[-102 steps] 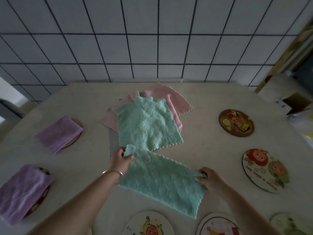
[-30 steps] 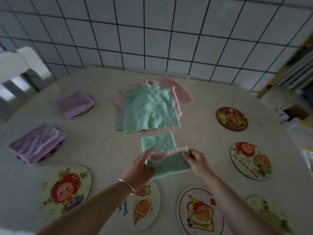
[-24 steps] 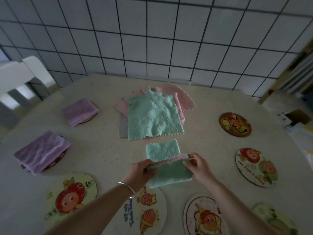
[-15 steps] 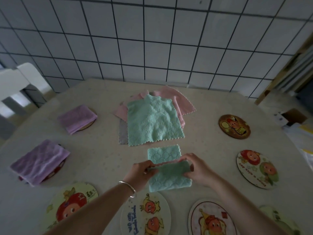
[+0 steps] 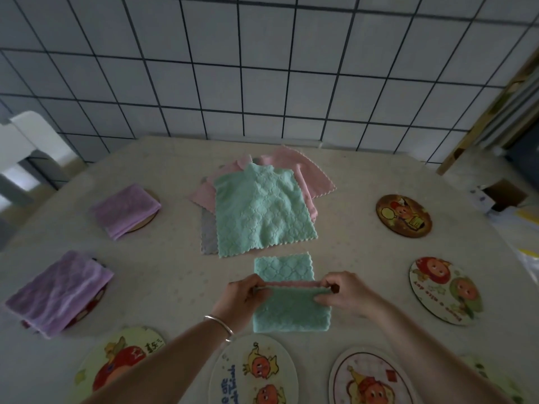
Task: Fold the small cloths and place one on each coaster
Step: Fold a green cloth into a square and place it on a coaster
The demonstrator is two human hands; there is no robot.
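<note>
A plush mint cloth [image 5: 291, 309], quilted in a scale pattern with a pink reverse showing along its fold, is lying half-folded at the table's [image 5: 344, 237] six o'clock, just above two round cartoon coasters [image 5: 253, 371]. The left hand [image 5: 243, 298] is pinching its left fold edge, fingers curled; the right hand [image 5: 347, 293] is pinching the right edge likewise (both wrists low over the tabletop). At twelve o'clock a scalloped stack of unfolded cloths [image 5: 262, 211] is sitting. At nine o'clock, folded lilac cloths [image 5: 125, 209] are covering coasters.
</note>
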